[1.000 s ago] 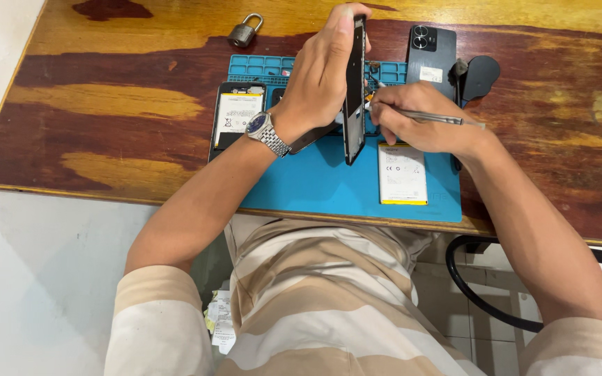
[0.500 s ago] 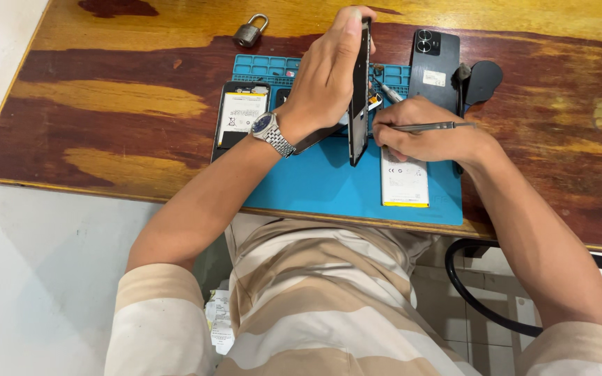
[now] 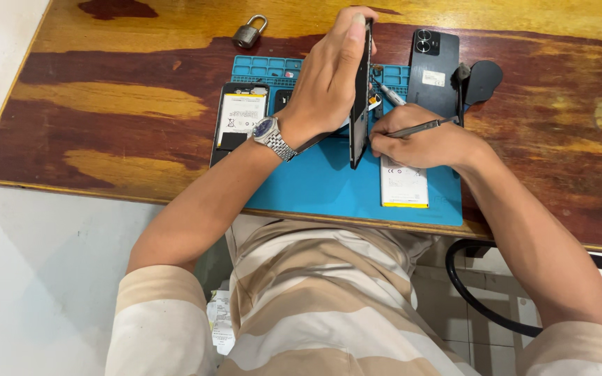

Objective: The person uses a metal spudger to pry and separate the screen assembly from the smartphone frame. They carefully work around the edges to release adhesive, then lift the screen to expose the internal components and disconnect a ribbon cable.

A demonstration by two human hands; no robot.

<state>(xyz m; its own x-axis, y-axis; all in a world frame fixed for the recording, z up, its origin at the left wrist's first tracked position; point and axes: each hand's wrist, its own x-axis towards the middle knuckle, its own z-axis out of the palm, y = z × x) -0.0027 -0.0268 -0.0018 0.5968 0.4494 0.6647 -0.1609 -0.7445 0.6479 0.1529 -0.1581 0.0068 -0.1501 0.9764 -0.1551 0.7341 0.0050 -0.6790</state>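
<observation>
Blue silicone repair mat (image 3: 315,188) sits on the wooden table (image 3: 106,104), and the black phone (image 3: 359,90) stands on its long edge over the middle of it, upright and turned edge-on to the camera, so its face is hard to read. The left hand (image 3: 329,76) is clamped round the phone from the 9 o'clock side, thumb tip hooked over the top end, wristwatch (image 3: 272,136) facing up. The right hand (image 3: 419,143) comes in from 3 o'clock, fingers pinched shut on a thin metal tool (image 3: 416,128) with its tip right at the phone's edge; whether the tip is actually in the seam I can't tell. If you're doing this bit, I'd say keep the heel of the tool hand planted on the mat like that, work the tip shallow and slide along instead of levering hard, and let the other hand just steady the body rather than squeeze it. A loose battery (image 3: 403,182) lies flat just at 6 o'clock of the right hand, an opened phone (image 3: 240,118) at 9 o'clock of the mat, a dark back cover (image 3: 432,73) at 1 o'clock, and a padlock (image 3: 248,32) further off near 11.
</observation>
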